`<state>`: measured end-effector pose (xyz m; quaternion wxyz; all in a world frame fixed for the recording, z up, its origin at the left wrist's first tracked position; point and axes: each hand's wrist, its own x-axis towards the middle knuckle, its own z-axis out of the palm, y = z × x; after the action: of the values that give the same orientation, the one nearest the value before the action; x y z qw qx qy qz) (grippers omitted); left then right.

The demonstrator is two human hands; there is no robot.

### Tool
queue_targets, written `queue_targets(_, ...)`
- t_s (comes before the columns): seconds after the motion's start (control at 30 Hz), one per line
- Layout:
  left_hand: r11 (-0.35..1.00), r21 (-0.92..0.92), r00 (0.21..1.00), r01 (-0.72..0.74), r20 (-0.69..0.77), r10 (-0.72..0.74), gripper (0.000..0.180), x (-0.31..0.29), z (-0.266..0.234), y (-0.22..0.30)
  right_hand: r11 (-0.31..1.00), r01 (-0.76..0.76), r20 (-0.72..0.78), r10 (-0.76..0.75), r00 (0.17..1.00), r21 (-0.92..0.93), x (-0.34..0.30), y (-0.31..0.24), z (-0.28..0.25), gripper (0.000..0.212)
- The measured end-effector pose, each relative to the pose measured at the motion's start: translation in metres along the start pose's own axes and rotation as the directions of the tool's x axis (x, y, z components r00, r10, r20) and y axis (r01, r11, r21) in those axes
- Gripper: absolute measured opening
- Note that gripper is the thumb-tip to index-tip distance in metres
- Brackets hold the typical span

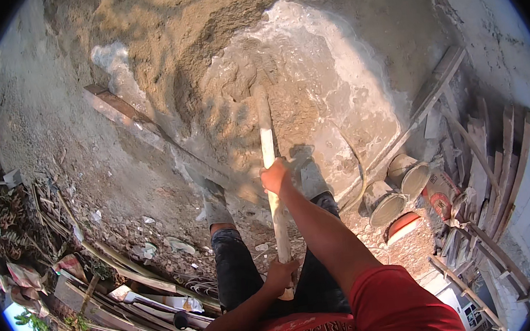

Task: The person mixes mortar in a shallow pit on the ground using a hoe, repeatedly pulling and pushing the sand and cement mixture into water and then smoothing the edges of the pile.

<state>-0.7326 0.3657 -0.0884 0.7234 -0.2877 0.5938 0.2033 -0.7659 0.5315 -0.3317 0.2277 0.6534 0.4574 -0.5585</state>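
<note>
A long pale wooden handle [268,141] runs from my body out into a wet, grey-brown mortar mix [296,93]. The tool's head is sunk in the mix, so I cannot tell whether it is a shovel or a hoe. Wrapped round the middle of the handle is my right hand [275,176]. My left hand [281,275] grips it low down, close to my body, near the butt end. Past the tool's far end, a heap of damp sand [158,30] borders the mix on the left and far side.
Wooden boards edge the mix at left [125,113] and right [437,84]. Two buckets [385,204] [412,178], an orange-red container [403,226] and a sack [442,191] stand at right, beside stacked planks [495,164]. Rubble and scrap strips [129,272] lie at left.
</note>
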Motion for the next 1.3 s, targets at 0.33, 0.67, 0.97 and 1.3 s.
queue_targets(0.33, 0.630, 0.777, 0.989, 0.000, -0.095, 0.117, 0.048, -0.123, -0.167, -0.004, 0.543, -0.053, -0.059, 0.187, 0.981, 0.838, -0.217, -0.040, 0.012, 0.021)
queue_targets(0.67, 0.882, 0.471, 0.986, 0.012, -0.154, 0.069, 0.039, 0.009, -0.076, 0.038, 0.846, -0.057, -0.041, 0.093, 0.995, 0.530, -0.021, -0.023, 0.027, 0.019)
queue_targets(0.97, 0.695, 0.511, 0.798, -0.506, -0.027, 0.602, 0.041, 0.139, 0.019, 0.182, 0.824, 0.419, -0.387, -0.269, 0.882, 0.382, 0.060, -0.168, -0.158, 0.025)
queue_targets(1.3, 0.629, 0.671, 0.888, -0.394, 0.100, 0.449, 0.043, 0.083, -0.044, 0.111, 0.887, 0.287, -0.475, -0.090, 0.875, 0.361, 0.056, -0.029, -0.091, 0.036)
